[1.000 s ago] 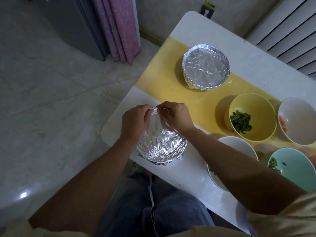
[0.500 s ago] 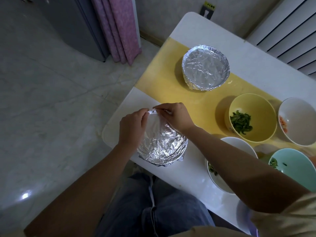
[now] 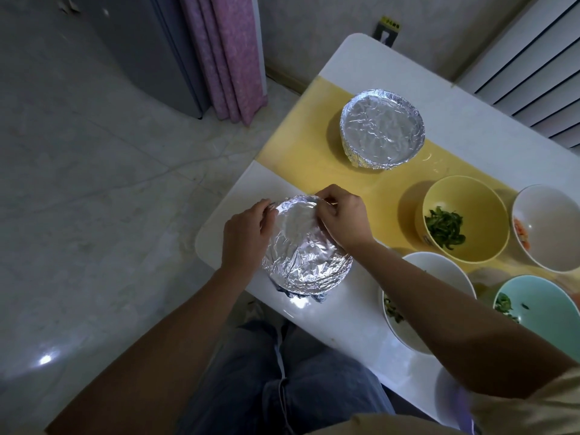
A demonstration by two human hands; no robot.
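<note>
from here i can't see what sits under the foil (image 3: 303, 251), the right forearm (image 3: 455, 318) covers much of the white bowl (image 3: 439, 266), and the teal bowl (image 3: 546, 306) runs off the right edge.

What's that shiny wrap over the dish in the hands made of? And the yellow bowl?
The wrap looks like aluminium foil: silver, mirror-bright and finely creased. It keeps its crimped folds where the left hand and right hand pinch its far rim. The yellow bowl is smooth, evenly coloured and softly glossy, so it is likely glazed ceramic or melamine; I cannot tell which.
</note>
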